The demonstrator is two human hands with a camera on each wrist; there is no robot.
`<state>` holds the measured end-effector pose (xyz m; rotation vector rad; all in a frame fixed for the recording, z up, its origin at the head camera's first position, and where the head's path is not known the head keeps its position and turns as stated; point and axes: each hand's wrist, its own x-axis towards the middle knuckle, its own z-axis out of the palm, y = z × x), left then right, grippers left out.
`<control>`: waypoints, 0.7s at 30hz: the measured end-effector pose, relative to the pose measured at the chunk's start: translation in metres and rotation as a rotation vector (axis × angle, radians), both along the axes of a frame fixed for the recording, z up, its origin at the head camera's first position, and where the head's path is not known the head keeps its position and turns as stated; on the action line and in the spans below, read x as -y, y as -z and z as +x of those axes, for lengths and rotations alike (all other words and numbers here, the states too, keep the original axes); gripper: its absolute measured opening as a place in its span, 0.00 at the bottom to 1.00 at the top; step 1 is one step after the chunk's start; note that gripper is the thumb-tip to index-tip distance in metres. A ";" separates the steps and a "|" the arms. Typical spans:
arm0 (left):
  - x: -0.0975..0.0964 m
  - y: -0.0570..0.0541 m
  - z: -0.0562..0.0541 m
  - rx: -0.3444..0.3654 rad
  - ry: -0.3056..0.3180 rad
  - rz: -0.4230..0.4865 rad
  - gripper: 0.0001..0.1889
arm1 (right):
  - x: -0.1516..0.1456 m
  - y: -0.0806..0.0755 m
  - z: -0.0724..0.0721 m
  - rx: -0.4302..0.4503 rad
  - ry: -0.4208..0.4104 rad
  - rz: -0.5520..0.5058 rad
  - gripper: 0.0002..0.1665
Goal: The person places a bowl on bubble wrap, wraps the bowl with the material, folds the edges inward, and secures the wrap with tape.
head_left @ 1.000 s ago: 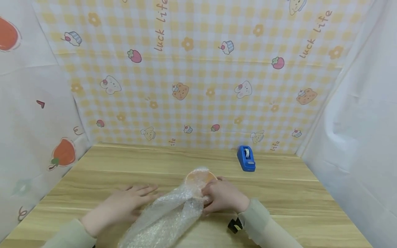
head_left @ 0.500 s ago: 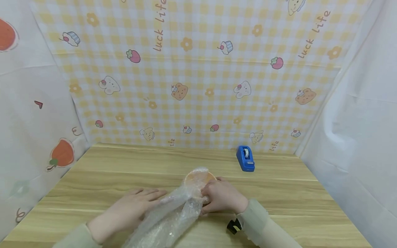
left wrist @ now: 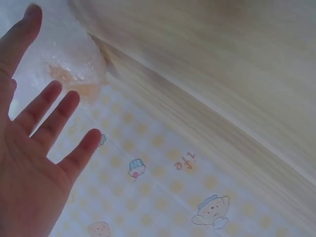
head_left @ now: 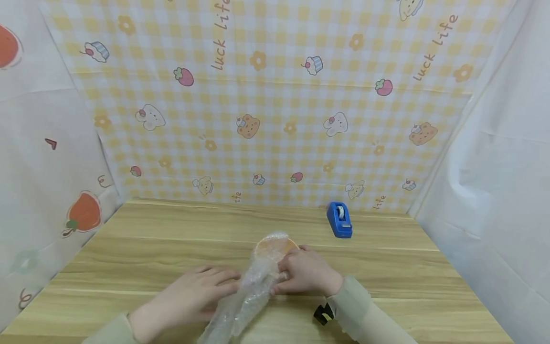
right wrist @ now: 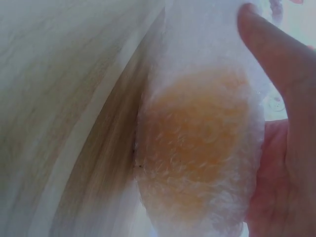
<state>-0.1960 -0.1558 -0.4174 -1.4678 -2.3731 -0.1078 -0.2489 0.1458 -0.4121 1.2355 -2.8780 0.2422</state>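
Observation:
A round orange object (head_left: 275, 246), its kind blurred by the wrap, stands at the front middle of the table inside bubble wrap (head_left: 253, 289). My right hand (head_left: 307, 273) grips it from the right, fingers curled over its near side and inner edge. In the right wrist view the orange body (right wrist: 197, 133) shows through the bubbles, with the thumb raised beside it. The loose tail of wrap hangs toward me. My left hand (head_left: 197, 291) lies against the left side of that tail with fingers extended; in the left wrist view its fingers (left wrist: 69, 111) are spread and hold nothing.
A blue tape dispenser (head_left: 340, 220) stands at the back right of the wooden table (head_left: 180, 224). A small black piece (head_left: 323, 314) shows by the right cuff. A checkered cloth (head_left: 275, 95) hangs behind, with white cloths at both sides.
My left hand has moved right and slightly down against the bubble wrap, and the loose tail has been pushed right and narrowed. The right hand keeps its grip in place.

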 end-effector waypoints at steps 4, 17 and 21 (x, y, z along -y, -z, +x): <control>-0.007 -0.002 0.001 -0.018 0.013 0.028 0.37 | 0.000 0.001 0.000 0.008 0.019 -0.012 0.32; -0.031 -0.004 -0.001 -0.212 0.121 0.101 0.37 | 0.001 0.006 0.000 -0.041 0.047 0.016 0.33; -0.040 -0.006 -0.003 -0.261 0.144 0.131 0.34 | 0.003 0.005 0.001 -0.041 0.052 0.015 0.31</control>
